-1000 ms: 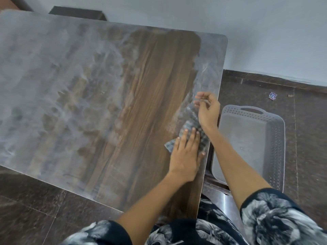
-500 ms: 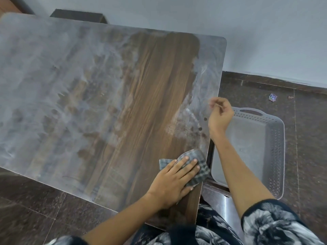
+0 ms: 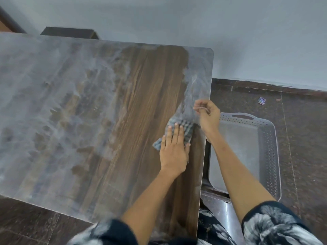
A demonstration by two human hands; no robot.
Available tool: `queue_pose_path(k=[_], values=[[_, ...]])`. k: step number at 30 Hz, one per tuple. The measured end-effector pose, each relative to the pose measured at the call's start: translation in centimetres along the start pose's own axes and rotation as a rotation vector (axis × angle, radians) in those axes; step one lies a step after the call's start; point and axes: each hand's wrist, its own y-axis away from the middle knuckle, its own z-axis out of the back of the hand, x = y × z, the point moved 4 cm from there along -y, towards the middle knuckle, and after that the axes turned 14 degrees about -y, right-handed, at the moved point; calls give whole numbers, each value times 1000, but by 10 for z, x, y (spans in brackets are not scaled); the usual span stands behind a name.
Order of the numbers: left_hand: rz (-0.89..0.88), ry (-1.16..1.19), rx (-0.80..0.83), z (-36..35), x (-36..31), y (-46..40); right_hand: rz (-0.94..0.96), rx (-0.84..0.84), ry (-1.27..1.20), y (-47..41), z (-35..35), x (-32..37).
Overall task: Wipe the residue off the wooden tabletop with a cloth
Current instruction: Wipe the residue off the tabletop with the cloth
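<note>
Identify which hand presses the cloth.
The left hand, flat on the cloth; the right hand hovers beside it, fingers loosely curled, holding nothing.

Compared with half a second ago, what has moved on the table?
The left hand, pressing flat on the checked cloth, pushed it away from the near edge, up to the residue strip. The right hand stays loosely curled at the table's edge; the grey tray stayed.

The cloth (image 3: 184,128) lies on the counter (image 3: 88,121) near its right edge, under the left hand (image 3: 174,152). The right hand (image 3: 208,117) hovers just beyond it. A tray (image 3: 269,156) sits on the floor (image 3: 304,138) right of the counter.
</note>
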Motion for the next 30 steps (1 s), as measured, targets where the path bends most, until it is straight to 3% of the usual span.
queue_pose_path(k=[3, 7, 12, 17, 23, 26, 30], values=[[172, -51, -35, -9, 2, 41, -39, 78, 27, 3, -1, -3], [249, -9, -11, -10, -15, 56, -60, 77, 8, 1, 1, -3], [-42, -24, 34, -5, -43, 26, -71, 33, -46, -9, 1, 1], [-13, 2, 28, 5, -35, -20, -76, 20, -14, -20, -3, 2], [449, 95, 59, 1, 66, -13, -104, 27, -24, -26, -7, 4], [550, 109, -57, -6, 52, 27, -123, 26, -55, -21, -8, -1], [268, 63, -36, -8, -14, 19, -143, 21, -67, -24, -11, -7]])
